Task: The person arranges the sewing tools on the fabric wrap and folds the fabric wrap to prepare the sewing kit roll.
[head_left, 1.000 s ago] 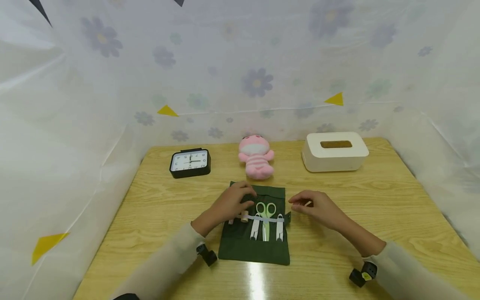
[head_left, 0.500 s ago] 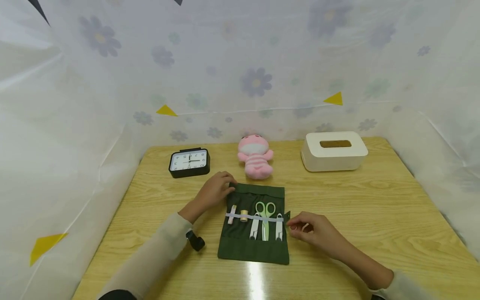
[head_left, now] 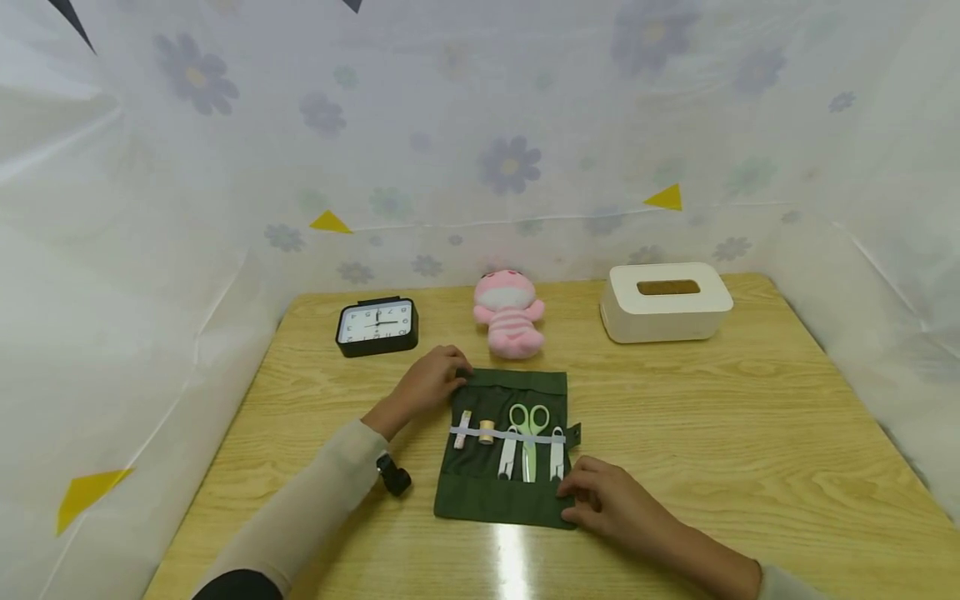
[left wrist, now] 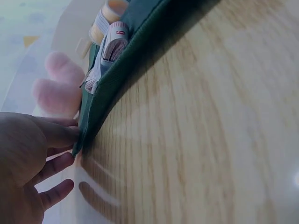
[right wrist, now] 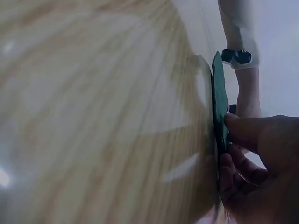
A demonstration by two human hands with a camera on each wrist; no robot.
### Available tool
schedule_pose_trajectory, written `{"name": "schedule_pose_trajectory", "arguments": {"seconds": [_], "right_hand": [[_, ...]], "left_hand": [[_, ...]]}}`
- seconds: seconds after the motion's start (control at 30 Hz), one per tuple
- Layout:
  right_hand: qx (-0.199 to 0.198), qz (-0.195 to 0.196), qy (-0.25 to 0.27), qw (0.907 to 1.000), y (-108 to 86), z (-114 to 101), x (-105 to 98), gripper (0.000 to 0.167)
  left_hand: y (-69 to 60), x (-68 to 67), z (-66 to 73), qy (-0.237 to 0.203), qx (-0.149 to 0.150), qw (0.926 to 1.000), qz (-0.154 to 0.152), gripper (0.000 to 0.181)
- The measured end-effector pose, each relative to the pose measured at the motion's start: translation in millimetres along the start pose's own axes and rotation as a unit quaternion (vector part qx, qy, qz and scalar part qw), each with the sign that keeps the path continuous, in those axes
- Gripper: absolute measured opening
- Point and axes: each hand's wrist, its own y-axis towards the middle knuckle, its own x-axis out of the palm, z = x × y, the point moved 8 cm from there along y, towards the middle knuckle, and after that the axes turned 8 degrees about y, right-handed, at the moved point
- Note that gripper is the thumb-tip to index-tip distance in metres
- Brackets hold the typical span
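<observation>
A dark green cloth sewing kit roll (head_left: 495, 500) lies unrolled on the table. Under its white elastic band sit a rolled tape measure (head_left: 462, 429), a thread spool (head_left: 486, 432), green-handled scissors (head_left: 533, 423) and two slim white tools, one of them (head_left: 557, 457) at the right. My left hand (head_left: 429, 381) pinches the roll's far left corner between thumb and fingers; the left wrist view shows that corner (left wrist: 84, 126) up close. At the near right corner, my right hand (head_left: 615, 507) grips the cloth, with the thumb (right wrist: 245, 130) on top and the other fingers curled at the edge.
Behind the roll lies a pink plush toy (head_left: 510, 317). A black-framed clock (head_left: 377, 325) stands to the back left, and a white tissue box (head_left: 666, 304) to the back right. Floral sheeting (head_left: 420, 142) encloses the wooden table (head_left: 712, 433).
My left hand has moved from above the roll to its far left corner, uncovering the tape measure. My right hand has slid toward me, from beside the strap to the near right corner.
</observation>
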Motion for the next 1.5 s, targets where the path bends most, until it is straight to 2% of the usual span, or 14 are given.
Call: {"name": "schedule_pose_trajectory", "arguments": {"seconds": [0.13, 0.3, 0.53, 0.63, 1.0, 1.23, 1.37, 1.5], "right_hand": [[0.003, -0.003, -0.037, 0.9993, 0.1, -4, 1, 0.015], [0.002, -0.006, -0.052, 0.9986, -0.5, -7, 0, 0.017], [0.001, -0.014, -0.063, 0.9979, -2.9, -5, -6, 0.022], [0.007, -0.016, -0.072, 0.9973, -3.3, 0, -11, 0.024], [0.028, -0.025, -0.074, 0.9965, 3.8, 17, -37, 0.016], [0.031, -0.031, -0.090, 0.9950, 17.3, 29, -52, 0.018], [0.020, -0.029, -0.092, 0.9951, 27.0, 35, -60, 0.019], [0.008, -0.019, -0.093, 0.9955, 36.8, 42, -69, 0.020]], "left_hand": [[-2.3, 2.1, -0.6, 0.000, 0.001, 1.0000, -0.007, 0.015], [-8.3, 2.4, 0.5, 0.012, 0.009, 0.9998, -0.015, 0.018], [-26.3, -0.1, 0.5, 0.032, 0.030, 0.9987, -0.023, 0.022], [-36.3, -2.3, -0.3, 0.035, 0.030, 0.9984, -0.033, 0.026], [-73.9, -9.0, 2.1, 0.004, 0.019, 0.9954, -0.094, 0.046], [-91.3, -5.8, 1.3, -0.027, 0.002, 0.9899, -0.139, 0.047], [-95.5, -7.4, 2.4, -0.046, 0.003, 0.9885, -0.144, 0.044], [-97.2, -10.4, 4.0, -0.080, 0.020, 0.9874, -0.135, 0.038]]}}
